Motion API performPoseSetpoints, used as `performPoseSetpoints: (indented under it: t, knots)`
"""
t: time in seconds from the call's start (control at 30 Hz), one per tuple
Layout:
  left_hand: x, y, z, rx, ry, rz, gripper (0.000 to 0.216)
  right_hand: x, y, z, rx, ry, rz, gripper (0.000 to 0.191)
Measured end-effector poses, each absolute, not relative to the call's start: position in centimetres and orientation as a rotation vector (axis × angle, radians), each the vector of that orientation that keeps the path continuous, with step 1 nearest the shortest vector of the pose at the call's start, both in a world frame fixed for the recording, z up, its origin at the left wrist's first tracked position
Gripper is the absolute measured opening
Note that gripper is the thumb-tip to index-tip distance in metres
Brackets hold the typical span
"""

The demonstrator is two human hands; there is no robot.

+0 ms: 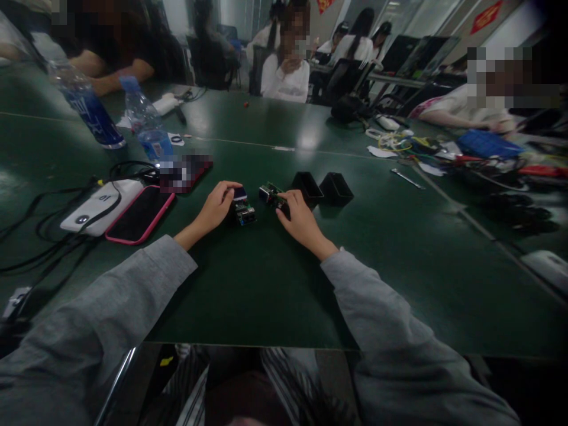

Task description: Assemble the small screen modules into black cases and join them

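Observation:
My left hand (pixel 216 206) has its fingers curled on the left and upper edge of a small circuit board (pixel 245 214). Metal ports and a dark, pale-edged panel show on that board. A second circuit board (pixel 268 193), with a silvery block at its left end, is held between the thumb and fingers of my right hand (pixel 298 217). A gap of table separates the two boards. Just beyond my right hand stand two black open boxes (pixel 307 186) side by side; their insides look dark.
To the left lie a pink-edged phone (pixel 141 214), a white power bank (pixel 100 207) and cables. Two plastic bottles (pixel 151 127) stand behind them. Tangled wires (pixel 399 142) and a blue bundle (pixel 488 145) cover the far right. Other people sit around the green table (pixel 266 284).

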State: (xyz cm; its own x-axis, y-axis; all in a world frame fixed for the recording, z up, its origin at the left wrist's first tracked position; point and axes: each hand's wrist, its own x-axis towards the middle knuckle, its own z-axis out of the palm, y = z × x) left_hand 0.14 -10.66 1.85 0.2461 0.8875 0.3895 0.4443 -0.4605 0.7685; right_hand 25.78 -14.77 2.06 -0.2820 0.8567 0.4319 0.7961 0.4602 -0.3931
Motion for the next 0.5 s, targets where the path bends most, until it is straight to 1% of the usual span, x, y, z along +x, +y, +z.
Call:
performPoseSetpoints:
  t: [0.5]
  knots:
    - [0.09, -10.61, 1.69, 2.006, 1.204, 1.133, 0.029, 25.81, -14.92, 2.23, -1.397, -2.146, 0.142, 0.042]
